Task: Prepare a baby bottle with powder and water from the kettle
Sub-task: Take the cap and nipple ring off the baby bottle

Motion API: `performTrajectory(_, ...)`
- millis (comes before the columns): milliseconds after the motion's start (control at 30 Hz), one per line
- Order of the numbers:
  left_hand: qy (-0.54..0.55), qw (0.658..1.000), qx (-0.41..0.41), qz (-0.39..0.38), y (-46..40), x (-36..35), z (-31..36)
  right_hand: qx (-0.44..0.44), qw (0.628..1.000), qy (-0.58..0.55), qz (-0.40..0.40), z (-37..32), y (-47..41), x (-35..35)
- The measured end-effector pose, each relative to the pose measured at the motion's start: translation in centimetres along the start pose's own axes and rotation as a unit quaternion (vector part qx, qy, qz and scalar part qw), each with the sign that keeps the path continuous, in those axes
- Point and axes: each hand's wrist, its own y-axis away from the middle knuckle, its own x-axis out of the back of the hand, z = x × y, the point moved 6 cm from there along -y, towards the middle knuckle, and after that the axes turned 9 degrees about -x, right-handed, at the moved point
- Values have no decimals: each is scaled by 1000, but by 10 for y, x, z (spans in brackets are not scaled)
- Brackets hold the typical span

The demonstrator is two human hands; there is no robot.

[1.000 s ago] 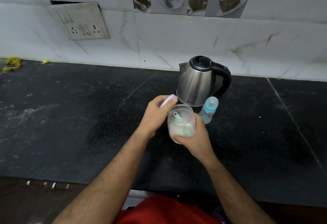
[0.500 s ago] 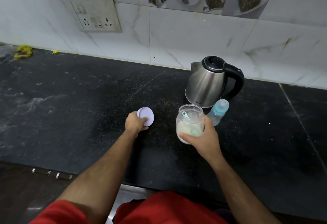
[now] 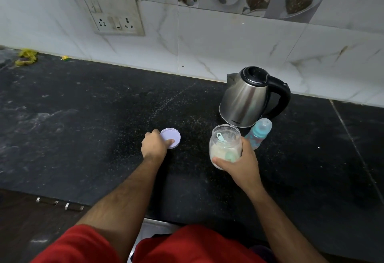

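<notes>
Head view, left hand (image 3: 154, 145) pinching lid (image 3: 170, 138) on counter (image 3: 83, 129); right hand (image 3: 239, 164) gripping open powder jar (image 3: 225, 144)

Dim, cool indoor light; a wide-angle picture that bends at its edges.

The dark surface (image 3: 83, 117) swallows most of the light, while the white wall tiles (image 3: 228, 40) stay a flat grey. A soft highlight runs down the steel kettle (image 3: 245, 98). Shadows are faint and diffuse. The middle is sharp; tile lines curve toward the corners, and the red clothing (image 3: 187, 246) at the bottom is soft.
</notes>
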Motion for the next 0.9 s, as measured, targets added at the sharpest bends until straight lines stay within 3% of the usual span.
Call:
performTrajectory(167, 45, 998, -32, 36, 10, 7, 3, -1, 1000, 3, -10, 6, -5, -10)
performTrajectory(267, 79, 988, -112, 68, 20, 11, 19, 2, 1000, 14, -16, 9, -11, -22)
performTrajectory(333, 139, 976, -164, 43, 28, 4, 32, -4, 1000, 21, -21, 9, -17, -32)
performTrajectory(433, 259, 949, -169, -66, 36, -15, 47, -28, 999, 23, -37, 9, -27, -51)
performTrajectory(533, 300, 925, -192, -130, 43, -26, 54, -23, 999, 12, -41, 2, -34, -64)
performTrajectory(900, 300, 932, -181, -98, 31, -10, 40, -42, 996, 47, -63, -6, -45, -97)
